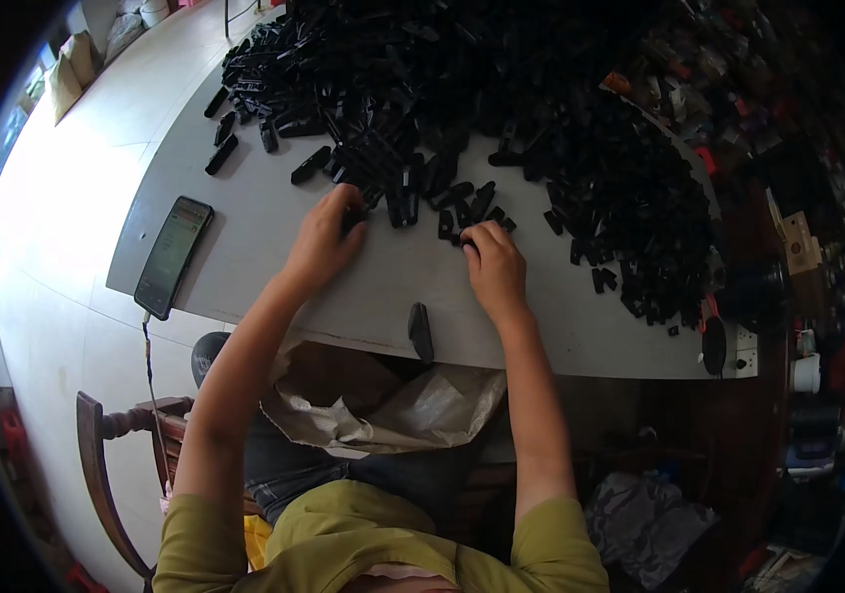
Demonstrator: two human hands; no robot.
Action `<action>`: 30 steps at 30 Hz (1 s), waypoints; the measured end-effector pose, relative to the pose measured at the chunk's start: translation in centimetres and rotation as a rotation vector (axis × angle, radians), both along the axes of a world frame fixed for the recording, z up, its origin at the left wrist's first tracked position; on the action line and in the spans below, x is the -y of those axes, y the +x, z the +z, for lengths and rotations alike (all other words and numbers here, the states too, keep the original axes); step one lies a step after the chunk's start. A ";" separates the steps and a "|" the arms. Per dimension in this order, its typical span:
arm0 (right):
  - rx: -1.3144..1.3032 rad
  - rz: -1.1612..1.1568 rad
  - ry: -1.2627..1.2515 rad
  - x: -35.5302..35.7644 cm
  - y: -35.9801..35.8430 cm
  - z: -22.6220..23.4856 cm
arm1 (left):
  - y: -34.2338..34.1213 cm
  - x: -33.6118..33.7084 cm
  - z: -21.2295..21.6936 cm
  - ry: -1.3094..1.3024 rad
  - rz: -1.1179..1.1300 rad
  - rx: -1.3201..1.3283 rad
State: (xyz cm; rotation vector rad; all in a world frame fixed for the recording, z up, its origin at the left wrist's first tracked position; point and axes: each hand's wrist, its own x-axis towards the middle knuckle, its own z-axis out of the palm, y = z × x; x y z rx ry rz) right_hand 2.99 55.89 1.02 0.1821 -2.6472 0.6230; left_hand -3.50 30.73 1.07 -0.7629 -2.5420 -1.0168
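I see my left hand (326,237) curled on a small black piece at the near edge of the big heap of black plastic parts (501,109) on the grey worktop (274,287). My right hand (494,267) pinches another piece beside it. A phone (174,255) lies left; one part (420,330) sits at the worktop's front edge.

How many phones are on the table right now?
1. A single phone lies near the table's left edge, left of the left hand, screen lit, cable attached. The black parts pile may hide others.
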 end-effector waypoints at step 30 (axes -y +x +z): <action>0.038 0.291 -0.173 3.5 2.0 0.6 | 2.6 -0.6 0.6 0.076 -0.439 0.231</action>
